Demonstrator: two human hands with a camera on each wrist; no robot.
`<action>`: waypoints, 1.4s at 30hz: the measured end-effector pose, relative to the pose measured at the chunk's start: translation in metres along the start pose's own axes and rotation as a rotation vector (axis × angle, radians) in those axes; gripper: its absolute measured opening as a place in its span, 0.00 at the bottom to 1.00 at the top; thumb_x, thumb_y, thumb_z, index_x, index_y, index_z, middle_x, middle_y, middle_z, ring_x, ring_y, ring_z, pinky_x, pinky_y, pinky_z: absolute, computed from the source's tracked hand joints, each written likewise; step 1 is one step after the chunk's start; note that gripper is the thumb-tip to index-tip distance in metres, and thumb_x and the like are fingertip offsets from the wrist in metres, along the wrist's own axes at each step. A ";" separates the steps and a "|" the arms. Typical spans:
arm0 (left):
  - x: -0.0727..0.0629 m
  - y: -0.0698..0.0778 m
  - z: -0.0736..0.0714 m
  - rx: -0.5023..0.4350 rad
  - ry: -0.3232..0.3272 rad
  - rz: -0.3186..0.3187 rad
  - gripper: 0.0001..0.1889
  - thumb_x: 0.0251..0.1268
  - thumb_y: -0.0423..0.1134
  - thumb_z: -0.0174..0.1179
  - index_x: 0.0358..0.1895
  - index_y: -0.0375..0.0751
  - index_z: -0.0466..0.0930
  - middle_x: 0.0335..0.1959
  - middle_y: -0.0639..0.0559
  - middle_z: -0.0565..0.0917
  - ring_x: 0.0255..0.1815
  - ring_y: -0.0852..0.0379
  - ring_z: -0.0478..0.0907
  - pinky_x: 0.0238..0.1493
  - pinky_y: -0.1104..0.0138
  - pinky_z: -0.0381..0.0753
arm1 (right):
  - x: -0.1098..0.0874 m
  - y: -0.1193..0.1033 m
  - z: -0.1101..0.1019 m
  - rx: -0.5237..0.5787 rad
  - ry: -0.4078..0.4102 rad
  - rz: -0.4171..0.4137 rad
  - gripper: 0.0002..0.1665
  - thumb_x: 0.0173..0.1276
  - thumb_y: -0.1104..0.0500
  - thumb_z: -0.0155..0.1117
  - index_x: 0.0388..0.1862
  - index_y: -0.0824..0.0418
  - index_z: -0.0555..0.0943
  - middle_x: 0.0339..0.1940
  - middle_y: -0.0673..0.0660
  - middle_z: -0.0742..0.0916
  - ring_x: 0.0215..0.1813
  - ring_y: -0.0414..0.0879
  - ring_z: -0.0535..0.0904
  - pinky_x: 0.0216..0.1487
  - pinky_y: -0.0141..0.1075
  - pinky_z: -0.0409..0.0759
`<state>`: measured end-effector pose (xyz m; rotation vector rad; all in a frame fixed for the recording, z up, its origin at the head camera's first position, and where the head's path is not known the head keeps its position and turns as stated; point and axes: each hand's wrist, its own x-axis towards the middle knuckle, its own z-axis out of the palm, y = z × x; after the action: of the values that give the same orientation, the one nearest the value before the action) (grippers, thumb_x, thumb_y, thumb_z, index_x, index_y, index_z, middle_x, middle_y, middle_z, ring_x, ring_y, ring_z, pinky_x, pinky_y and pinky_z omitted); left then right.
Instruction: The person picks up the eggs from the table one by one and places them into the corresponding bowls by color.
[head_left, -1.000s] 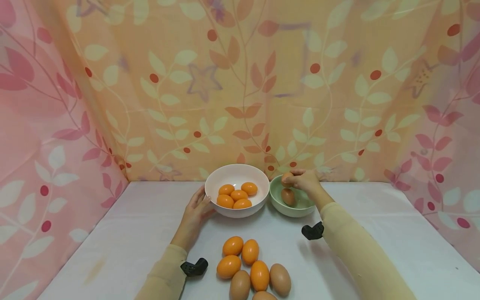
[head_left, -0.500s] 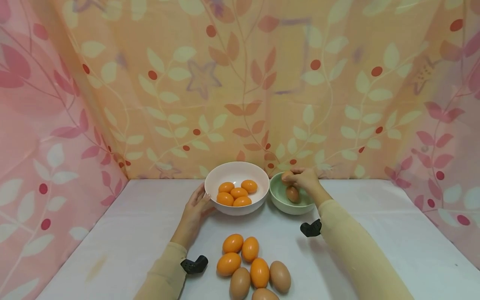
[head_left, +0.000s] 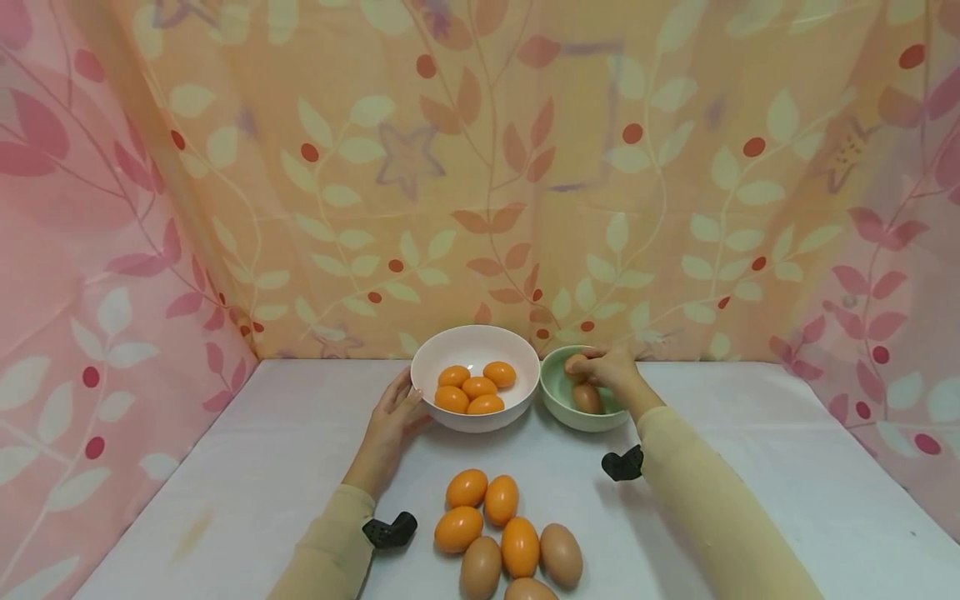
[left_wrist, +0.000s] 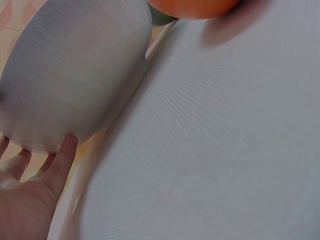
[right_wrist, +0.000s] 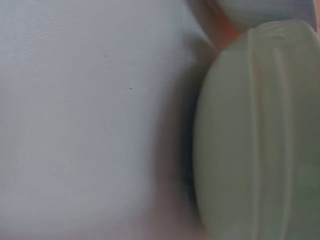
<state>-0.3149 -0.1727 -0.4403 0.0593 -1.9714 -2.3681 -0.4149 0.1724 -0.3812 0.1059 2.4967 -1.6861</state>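
Note:
My right hand (head_left: pixel 613 371) pinches a brown egg (head_left: pixel 575 367) inside the small green bowl (head_left: pixel 581 422). A second brown egg (head_left: pixel 587 399) sits in that bowl just below the held one. My left hand (head_left: pixel 392 417) rests its extended fingers against the left side of the larger white bowl (head_left: pixel 480 422), which contains several orange eggs (head_left: pixel 478 387). In the left wrist view, the fingertips (left_wrist: pixel 69 142) touch that bowl's outer wall. Only the green bowl's outside (right_wrist: pixel 235 135) fills the right wrist view; the hand and eggs are hidden there.
Nearer on the white table (head_left: pixel 285 450) lies a cluster of loose eggs: several orange ones (head_left: pixel 459 529) and three brown ones (head_left: pixel 561 555). The two bowls stand side by side near the back edge. Patterned cloth (head_left: pixel 480 167) walls off the back and sides.
My right hand has lowered the brown egg a little into the green bowl. The other egg in that bowl has shifted slightly right. My left hand stays against the white bowl.

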 end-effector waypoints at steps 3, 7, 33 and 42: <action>0.000 -0.001 0.000 0.009 -0.003 -0.002 0.31 0.77 0.43 0.51 0.79 0.52 0.54 0.81 0.50 0.55 0.77 0.46 0.61 0.70 0.47 0.71 | -0.001 0.004 0.001 -0.030 -0.011 0.016 0.39 0.63 0.59 0.71 0.69 0.74 0.69 0.70 0.71 0.73 0.64 0.54 0.76 0.50 0.31 0.85; 0.000 -0.001 0.001 0.010 -0.005 -0.006 0.31 0.77 0.44 0.52 0.79 0.51 0.53 0.82 0.49 0.54 0.78 0.46 0.60 0.71 0.47 0.71 | -0.001 0.007 0.002 -0.047 -0.021 0.017 0.38 0.64 0.59 0.71 0.69 0.74 0.69 0.70 0.71 0.73 0.66 0.56 0.75 0.53 0.33 0.85; -0.001 0.002 0.001 0.011 0.006 -0.006 0.30 0.77 0.46 0.53 0.78 0.55 0.56 0.81 0.52 0.56 0.76 0.46 0.63 0.71 0.46 0.70 | -0.002 0.013 0.004 -0.256 -0.056 -0.027 0.38 0.59 0.54 0.73 0.64 0.72 0.75 0.67 0.70 0.77 0.62 0.58 0.76 0.65 0.47 0.76; -0.001 0.002 0.001 0.015 0.008 -0.011 0.31 0.76 0.46 0.53 0.78 0.55 0.55 0.81 0.52 0.56 0.76 0.46 0.63 0.71 0.47 0.71 | 0.000 0.013 0.004 -0.294 -0.065 0.001 0.37 0.59 0.51 0.73 0.63 0.69 0.77 0.68 0.68 0.77 0.65 0.59 0.74 0.70 0.51 0.71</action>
<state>-0.3135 -0.1722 -0.4381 0.0798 -1.9908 -2.3563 -0.4128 0.1732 -0.3945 0.0223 2.6591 -1.2812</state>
